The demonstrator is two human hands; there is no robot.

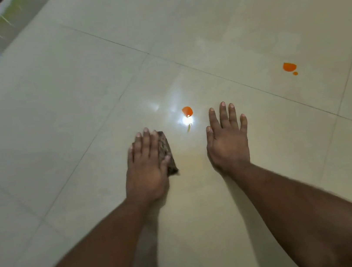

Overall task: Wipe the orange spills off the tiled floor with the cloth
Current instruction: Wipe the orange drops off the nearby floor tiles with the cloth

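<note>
My left hand (146, 160) presses the cloth (168, 155) flat, fingers straight, beside the nearest orange spill (187, 111), ready to sweep it, while my right hand (228, 139) lies spread on the floor (74, 102) for support.

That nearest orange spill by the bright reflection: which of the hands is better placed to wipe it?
The left hand. It already presses the cloth, just short of the nearest orange spill. The right hand lies flat and bare.
</note>
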